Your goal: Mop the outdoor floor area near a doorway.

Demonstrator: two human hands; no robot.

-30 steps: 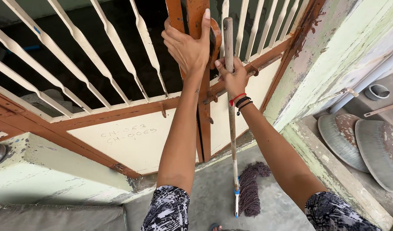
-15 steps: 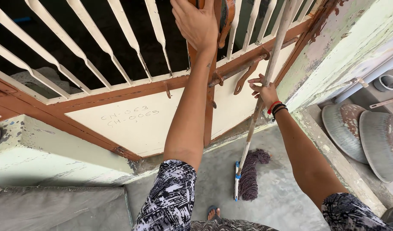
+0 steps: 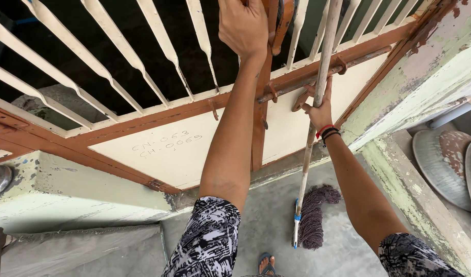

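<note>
1. Grey concrete floor [image 3: 256, 215] runs up to a cream and brown metal gate [image 3: 163, 149] with slanted bars, set between pale green walls with peeling paint.
2. Left hand [image 3: 244, 25] lies high on the brown centre post [image 3: 261, 102], fingers spread loosely over it and pressing; a firm, flat press there looks best to steady the gate leaf.
3. Right hand [image 3: 320, 105] is curled around the mop handle [image 3: 317, 102] just beside the brown sliding bolt [image 3: 322, 69], with red and black bands at the wrist. Whether a finger also touches the bolt's lug I cannot tell.
4. Mop handle stands nearly upright against the gate, and the dark purple mop head [image 3: 317, 215] rests on the floor below. Keeping the pole close to the gate seems wise so it does not swing.
5. Round metal lids [image 3: 446, 164] lean by the right wall, well apart from the hands, and a sandalled foot [image 3: 267, 264] shows at the bottom edge.
</note>
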